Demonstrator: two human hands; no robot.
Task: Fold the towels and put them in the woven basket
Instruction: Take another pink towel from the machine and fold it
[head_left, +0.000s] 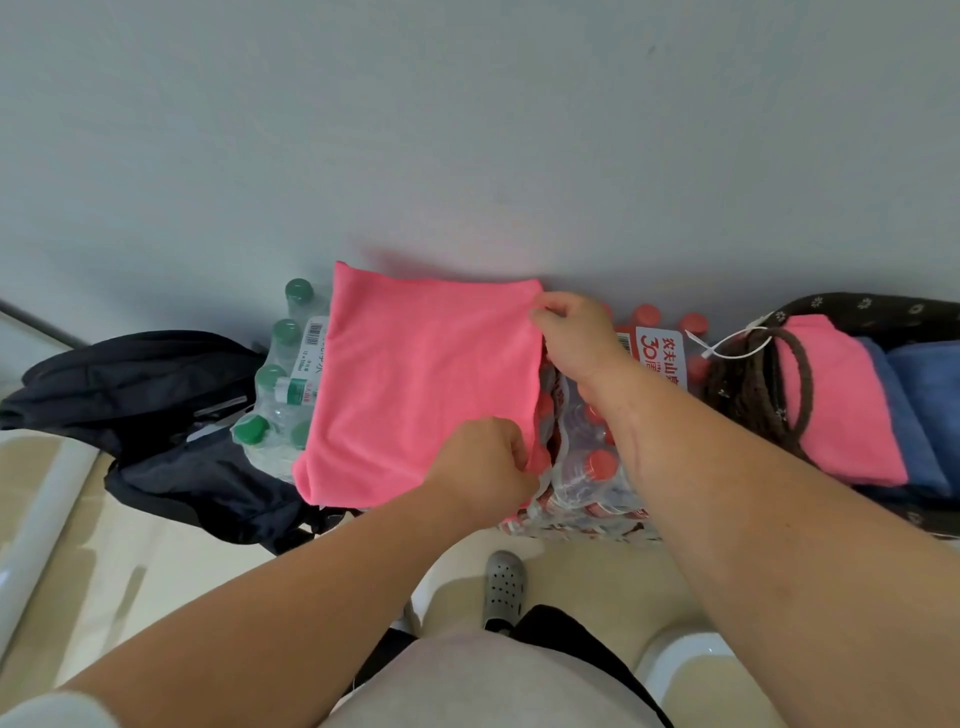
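Observation:
A pink towel (415, 384) lies folded flat on top of shrink-wrapped bottle packs against the wall. My right hand (576, 338) pinches its far right corner. My left hand (488, 467) pinches its near right edge. At the far right stands the dark woven basket (852, 306) with a rope handle; inside it lie a folded pink towel (836, 405) and folded blue towels (919, 410).
A pack of green-capped bottles (275, 395) sits left of the towel, a pack of red-capped bottles (592, 467) under its right side. A black backpack (140, 405) lies on the floor at left. My grey shoe (504, 587) stands on the beige tiles below.

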